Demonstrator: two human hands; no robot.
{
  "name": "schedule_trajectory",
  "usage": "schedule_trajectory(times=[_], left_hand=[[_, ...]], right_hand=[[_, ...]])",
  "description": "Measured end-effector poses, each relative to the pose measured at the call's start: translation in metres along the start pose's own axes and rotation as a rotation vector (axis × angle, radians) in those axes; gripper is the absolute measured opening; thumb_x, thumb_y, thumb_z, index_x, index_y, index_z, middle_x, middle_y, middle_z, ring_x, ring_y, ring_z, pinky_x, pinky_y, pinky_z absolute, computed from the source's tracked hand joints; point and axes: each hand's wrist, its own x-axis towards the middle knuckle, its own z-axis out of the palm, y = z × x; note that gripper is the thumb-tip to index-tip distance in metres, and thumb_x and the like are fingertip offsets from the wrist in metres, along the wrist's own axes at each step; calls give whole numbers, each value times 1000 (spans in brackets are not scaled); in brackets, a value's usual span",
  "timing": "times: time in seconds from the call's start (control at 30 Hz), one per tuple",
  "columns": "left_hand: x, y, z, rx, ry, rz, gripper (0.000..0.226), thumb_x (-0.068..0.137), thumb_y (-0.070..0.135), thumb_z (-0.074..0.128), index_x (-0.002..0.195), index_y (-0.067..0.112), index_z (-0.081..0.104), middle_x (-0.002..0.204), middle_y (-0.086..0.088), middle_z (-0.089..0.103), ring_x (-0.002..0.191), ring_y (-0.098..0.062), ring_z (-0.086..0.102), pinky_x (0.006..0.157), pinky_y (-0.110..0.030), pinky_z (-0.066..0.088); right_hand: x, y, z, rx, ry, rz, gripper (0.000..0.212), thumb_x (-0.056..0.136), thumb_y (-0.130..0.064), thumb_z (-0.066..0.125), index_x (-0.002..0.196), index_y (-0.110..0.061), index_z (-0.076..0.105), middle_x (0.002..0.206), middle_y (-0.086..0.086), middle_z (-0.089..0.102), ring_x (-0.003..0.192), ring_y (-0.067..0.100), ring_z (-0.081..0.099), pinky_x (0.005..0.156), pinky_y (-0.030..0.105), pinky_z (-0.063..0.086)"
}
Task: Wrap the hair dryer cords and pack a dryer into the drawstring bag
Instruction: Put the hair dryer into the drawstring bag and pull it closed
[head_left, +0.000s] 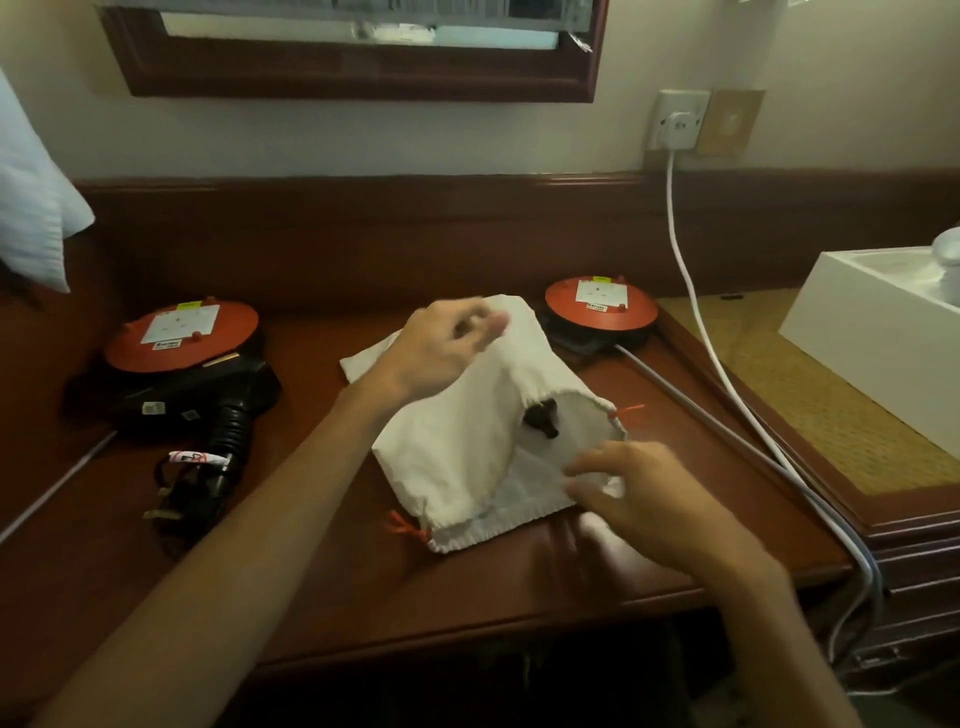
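Note:
A white drawstring bag (467, 441) with orange cords lies in the middle of the wooden desk, its mouth facing right and gaping. A black part of a hair dryer (540, 423) shows inside the mouth; the rest is hidden by cloth. My right hand (649, 504) pinches the lower rim of the bag's mouth. Blurred, my left hand (441, 348) hovers over the bag's far end, fingers loosely curled with nothing in them. A second black hair dryer (208, 400) lies at the left, its cord bundled beside the plug (166, 512).
Two round orange-topped socket reels sit on the desk, one at the left (182, 332) and one behind the bag (600, 304). White and grey cables (727, 395) run from the wall socket (680, 122) down the desk's right side. A white box (857, 332) stands at the right.

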Motion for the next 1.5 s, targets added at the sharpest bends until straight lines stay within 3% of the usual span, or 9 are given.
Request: schedule_trajectory(times=[0.1,0.23,0.37,0.53,0.67,0.8,1.03,1.2,1.5], left_hand=[[-22,-62,30,302,-1,-379,54,97,71,35,122,30,58,126,-6,61,120,-28,56,96,-44,47],[-53,-92,60,458,-204,-500,75,97,74,18,161,35,13,169,-14,2,156,-37,-5,120,-60,-11],[-62,-106,58,560,-283,-456,85,90,83,11,161,38,-2,169,-9,-16,153,-31,-24,118,-58,-22],[-71,-125,35,612,-285,-387,85,84,90,10,158,49,-3,170,2,-13,154,-23,-24,117,-58,-24],[-68,-137,27,657,-308,-356,88,80,93,4,157,51,-5,170,2,-11,154,-24,-22,118,-58,-22],[-63,-144,23,670,-320,-338,91,77,95,1,157,52,-6,170,3,-13,154,-23,-23,119,-59,-20],[-63,-147,19,663,-317,-334,90,79,94,5,157,51,-5,171,2,-10,155,-24,-19,120,-59,-19],[-58,-153,11,684,-304,-327,93,77,97,6,158,51,-1,171,3,-8,156,-25,-16,119,-60,-20],[-55,-149,-3,704,-338,-394,100,74,99,7,159,47,0,171,2,-7,156,-26,-17,117,-61,-23]], right_hand=[[-10,-3,-30,147,293,-111,9,94,-17,69,90,-20,76,80,-14,72,78,0,68,69,9,51],[54,-12,-22,9,551,-116,11,96,-18,63,95,-14,73,86,-3,70,78,11,66,68,25,55],[126,-33,15,-278,267,-191,31,98,-23,61,128,-17,66,129,2,64,118,23,56,101,41,48],[158,-23,62,-663,11,-118,39,96,-29,63,134,-18,60,164,4,27,145,33,30,111,52,35],[143,-13,76,-1005,-23,-179,52,104,-43,44,151,-19,44,170,13,-9,153,43,-17,120,67,2],[146,-29,86,-1350,-201,-144,59,104,-48,36,152,-15,43,166,28,6,152,50,-13,116,67,-16],[162,-23,73,-1091,-245,-191,45,101,-41,42,142,-27,52,166,20,19,155,40,-8,113,66,23],[159,-12,52,-720,-187,-205,37,104,-34,38,128,-19,62,165,1,29,158,23,2,121,56,18],[151,-4,62,-624,-69,-185,36,99,-23,46,131,-23,62,167,-5,21,157,24,-2,122,55,11]])
